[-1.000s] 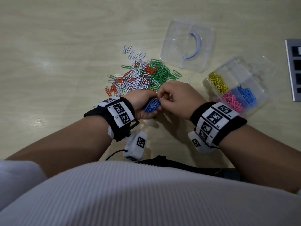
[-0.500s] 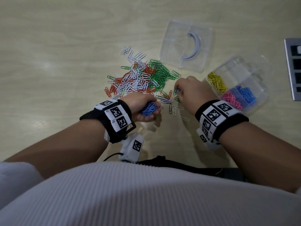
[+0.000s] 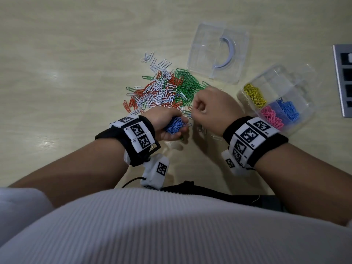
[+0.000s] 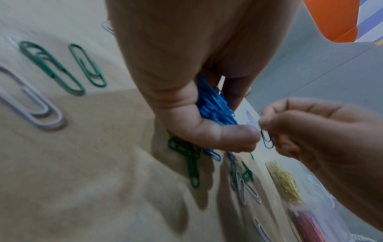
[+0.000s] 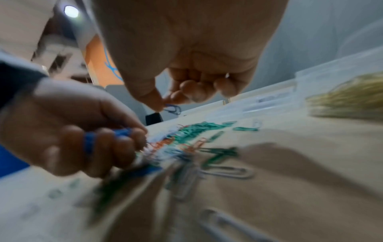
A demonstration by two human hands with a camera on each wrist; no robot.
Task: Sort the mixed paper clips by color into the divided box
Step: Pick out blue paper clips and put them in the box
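A mixed pile of paper clips (image 3: pixel 163 90), white, orange and green, lies on the table ahead of both hands. My left hand (image 3: pixel 167 124) is curled around a bunch of blue clips (image 3: pixel 174 126) (image 4: pixel 215 106) just in front of the pile. My right hand (image 3: pixel 209 105) hovers close beside it, thumb and forefinger pinching a single blue clip (image 4: pixel 267 139) (image 5: pixel 172 108). The clear divided box (image 3: pixel 304 103) stands at the right, with yellow clips (image 3: pixel 255 95), pink clips (image 3: pixel 272 117) and blue clips (image 3: pixel 288 109) in separate compartments.
The clear box lid (image 3: pixel 217 52) lies flat beyond the pile. A grey slotted panel (image 3: pixel 342 79) sits at the right edge. Loose green clips (image 4: pixel 62 68) and a white clip (image 4: pixel 31 101) lie scattered near my left hand. A black cable (image 3: pixel 190 185) runs along the near table edge.
My right hand reached out to the scattered clips by the box, then came back toward the left hand with a single blue clip pinched. The left hand kept holding its blue bunch.
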